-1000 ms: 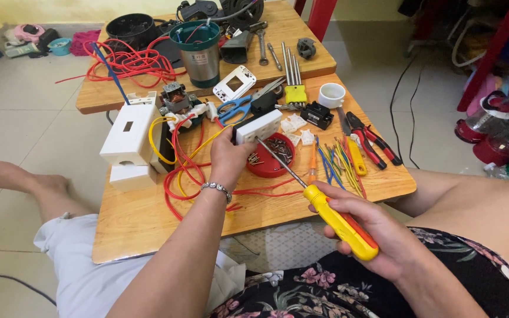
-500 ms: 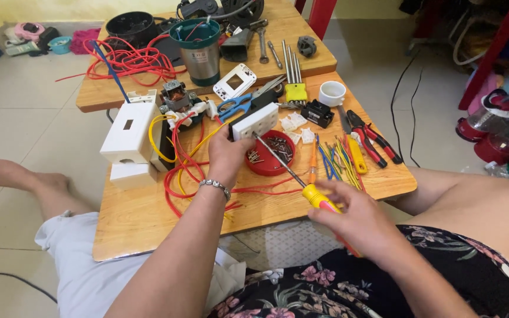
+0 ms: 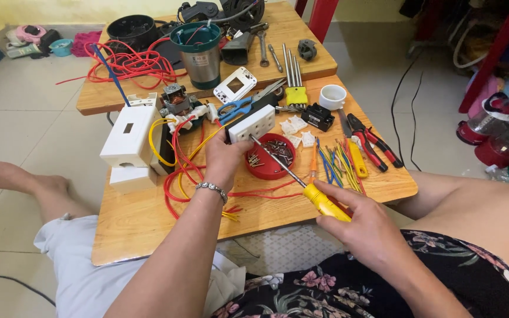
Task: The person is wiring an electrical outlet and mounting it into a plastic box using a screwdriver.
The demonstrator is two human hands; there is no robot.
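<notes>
My left hand (image 3: 225,158) grips a white multi-socket block (image 3: 255,122) and holds it tilted above the wooden table (image 3: 148,227). My right hand (image 3: 363,221) holds a yellow-handled screwdriver (image 3: 325,203). Its metal shaft runs up and left, and its tip touches the face of the socket block. A red round dish of screws (image 3: 269,156) lies just under the shaft. Red and yellow wires (image 3: 184,168) trail from the block's left side across the table.
A white plastic box (image 3: 129,138) stands at the left. Red pliers (image 3: 375,141), thin screwdrivers (image 3: 340,159), blue scissors (image 3: 235,109), a white cup (image 3: 332,96) and a steel canister (image 3: 200,53) crowd the table. A second table (image 3: 301,62) behind holds red cable (image 3: 131,62) and tools.
My right hand has moved up and left, bringing the screwdriver closer along the shaft's line to the socket block. My left hand keeps the block in place.
</notes>
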